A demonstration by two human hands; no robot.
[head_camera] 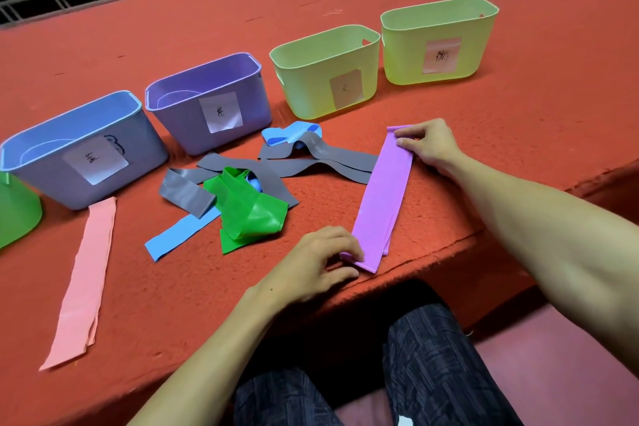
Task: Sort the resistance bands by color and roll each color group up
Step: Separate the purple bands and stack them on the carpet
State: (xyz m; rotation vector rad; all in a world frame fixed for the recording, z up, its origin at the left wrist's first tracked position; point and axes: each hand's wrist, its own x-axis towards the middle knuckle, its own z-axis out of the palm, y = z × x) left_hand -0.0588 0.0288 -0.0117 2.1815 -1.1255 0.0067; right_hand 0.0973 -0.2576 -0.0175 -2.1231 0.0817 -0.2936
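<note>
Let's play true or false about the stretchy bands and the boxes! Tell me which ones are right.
1. The left hand and the right hand both hold the purple band, one at each end. True.
2. The pink band is inside the blue bin. False: it lies flat on the red surface in front of that bin.
3. A purple bin stands next to the blue bin. True.
4. The green band is rolled up neatly. False: it lies crumpled in a pile with gray bands and blue bands.
</note>
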